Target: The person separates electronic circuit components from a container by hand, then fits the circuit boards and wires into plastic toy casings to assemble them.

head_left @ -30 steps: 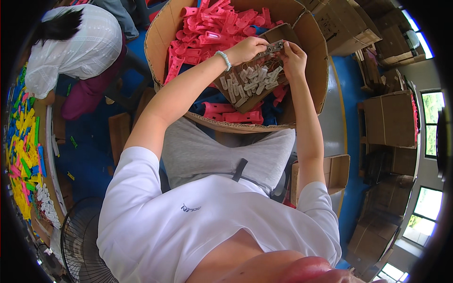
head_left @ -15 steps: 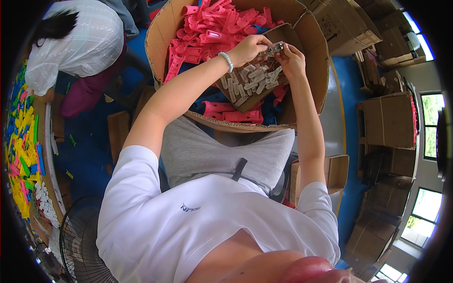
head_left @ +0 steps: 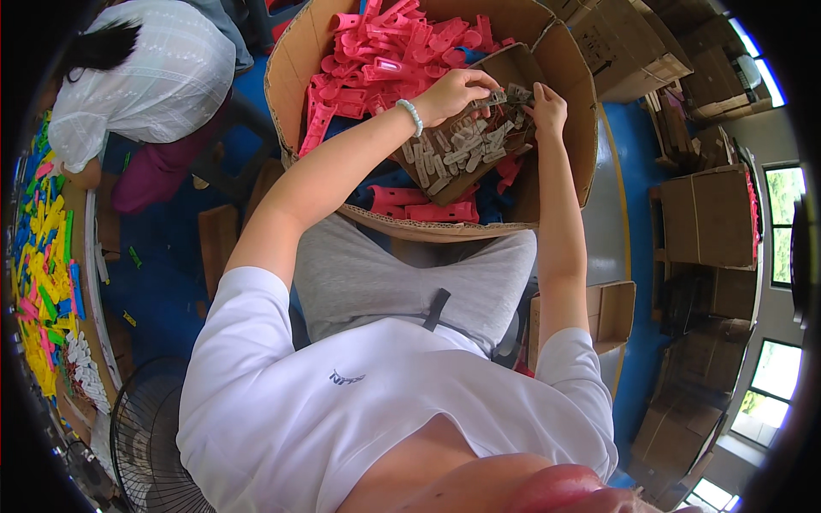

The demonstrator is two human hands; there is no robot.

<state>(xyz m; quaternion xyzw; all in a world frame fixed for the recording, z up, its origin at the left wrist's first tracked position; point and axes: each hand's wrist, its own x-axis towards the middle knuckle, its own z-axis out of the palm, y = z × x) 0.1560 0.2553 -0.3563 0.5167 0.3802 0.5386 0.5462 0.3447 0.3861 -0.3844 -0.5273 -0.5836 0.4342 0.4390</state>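
A small cardboard tray (head_left: pixel 513 67) sits tilted inside a large cardboard box (head_left: pixel 569 77). Small whitish translucent plastic pieces (head_left: pixel 466 144) and thin reddish wires lie in it. My left hand (head_left: pixel 457 96) reaches over the tray's far side, fingers bent and pinched on a small grey translucent piece (head_left: pixel 496 98). At the tray's right edge, my right hand (head_left: pixel 548 111) has its fingers drawn together beside more grey pieces (head_left: pixel 518 94). Whether it holds anything is too small to tell. Pink plastic casings (head_left: pixel 389 68) fill the box beyond the tray, with several more (head_left: pixel 440 211) at its near side.
At the left, another person (head_left: pixel 150 68) leans over a table piled with coloured plastic parts (head_left: pixel 47 256). A black wire fan (head_left: pixel 150 436) stands at lower left. Stacked cartons (head_left: pixel 705 218) line the right side, and an open carton (head_left: pixel 609 312) is beside my right arm.
My hands have moved apart, the right one shifting right and slightly down from the piece both were handling. The left hand remains near the same spot.
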